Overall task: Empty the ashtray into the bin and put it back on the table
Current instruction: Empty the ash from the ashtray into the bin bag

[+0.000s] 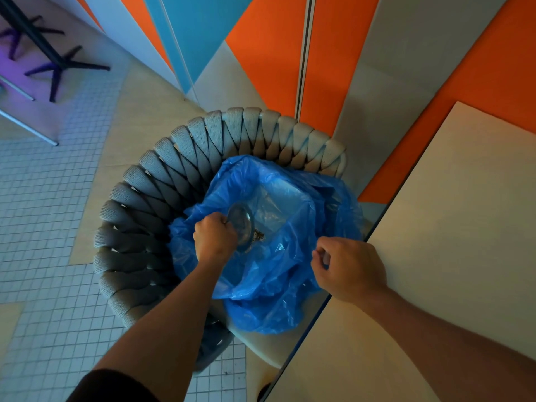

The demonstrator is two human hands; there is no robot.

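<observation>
The right hand pinches the rim of the crinkled blue plastic bin bag, just beside the pale rectangular table. The left hand grips the round clear glass ashtray — tipped on edge over the bag's mouth, brownish ash spilling out. Beyond curves a grey woven-rope chair.

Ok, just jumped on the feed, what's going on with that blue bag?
The left hand holds the ashtray tipped on edge over the blue bag, and ash and bits are spilling from it. The right hand pinches the bag's edge, holding it open. The bag sits on a woven grey chair beside the table.
</observation>
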